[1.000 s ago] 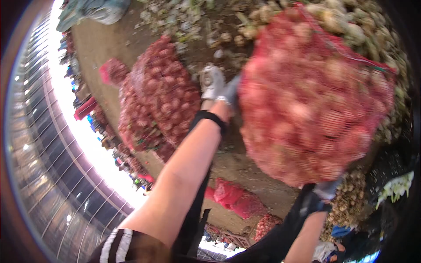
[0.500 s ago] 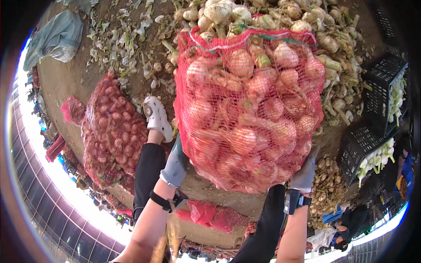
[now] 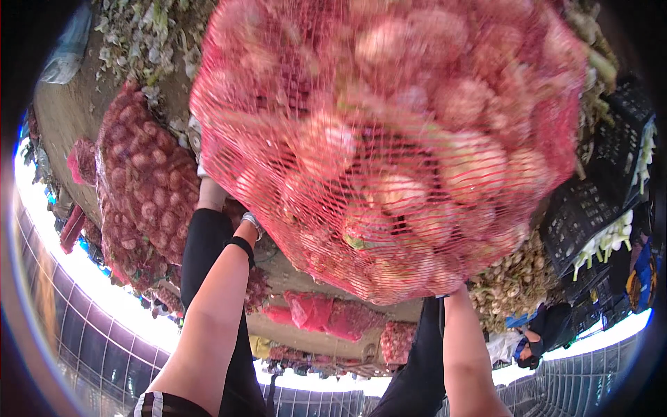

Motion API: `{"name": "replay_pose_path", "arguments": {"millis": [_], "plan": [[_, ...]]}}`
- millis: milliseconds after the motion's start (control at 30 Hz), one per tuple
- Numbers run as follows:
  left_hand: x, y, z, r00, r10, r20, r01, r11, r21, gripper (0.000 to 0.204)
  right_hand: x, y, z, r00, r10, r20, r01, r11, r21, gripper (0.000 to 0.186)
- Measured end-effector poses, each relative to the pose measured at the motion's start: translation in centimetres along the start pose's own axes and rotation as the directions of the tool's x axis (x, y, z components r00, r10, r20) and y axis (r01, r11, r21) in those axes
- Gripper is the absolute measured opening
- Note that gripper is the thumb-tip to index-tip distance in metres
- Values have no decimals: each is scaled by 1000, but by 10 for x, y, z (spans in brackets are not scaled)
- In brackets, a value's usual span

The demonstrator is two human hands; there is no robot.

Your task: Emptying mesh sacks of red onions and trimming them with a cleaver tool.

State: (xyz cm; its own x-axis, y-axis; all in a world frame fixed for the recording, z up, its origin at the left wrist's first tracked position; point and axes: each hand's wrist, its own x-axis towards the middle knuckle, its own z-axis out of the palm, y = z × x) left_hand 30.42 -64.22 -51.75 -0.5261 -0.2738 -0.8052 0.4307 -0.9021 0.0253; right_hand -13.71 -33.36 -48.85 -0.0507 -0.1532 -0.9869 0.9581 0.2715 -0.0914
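A bulging red mesh bag of garlic bulbs (image 3: 389, 160) fills the upper middle of the view, close in front of me and slightly blurred. Both my arms hold it up from its lower sides. Of my left hand (image 3: 254, 225) only the grey glove's cuff shows, at the bag's lower left edge, above a dark wristband (image 3: 241, 249). My right forearm (image 3: 467, 344) runs up to the bag's lower right edge, where the mesh hides that hand. The fingers of both hands are out of sight behind the bag.
Left of my leg stands another full red mesh bag (image 3: 149, 184). Black crates (image 3: 583, 219) with white-stemmed stalks are at the right, beside loose bulbs (image 3: 521, 278) on the ground. Farther back lie a red sack (image 3: 326, 314) and a small filled bag (image 3: 397, 342). A person (image 3: 538, 333) is at the lower right.
The garlic bag has come up nearer to me, looks much larger, and its top edge has left the view. My gloved hands have gone mostly behind it.
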Motion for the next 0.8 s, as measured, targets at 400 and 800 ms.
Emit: {"name": "replay_pose_path", "arguments": {"millis": [400,800], "plan": [[-17,-30,-41,992,-106,-65,103,994,-44,40,32,89,-165,987,84,138,-65,988,-137,48],[-29,-6,5,957,-291,0,291,956,-32,41,-120,70,2,992,-89,-85,21,802,-597,45]]}}
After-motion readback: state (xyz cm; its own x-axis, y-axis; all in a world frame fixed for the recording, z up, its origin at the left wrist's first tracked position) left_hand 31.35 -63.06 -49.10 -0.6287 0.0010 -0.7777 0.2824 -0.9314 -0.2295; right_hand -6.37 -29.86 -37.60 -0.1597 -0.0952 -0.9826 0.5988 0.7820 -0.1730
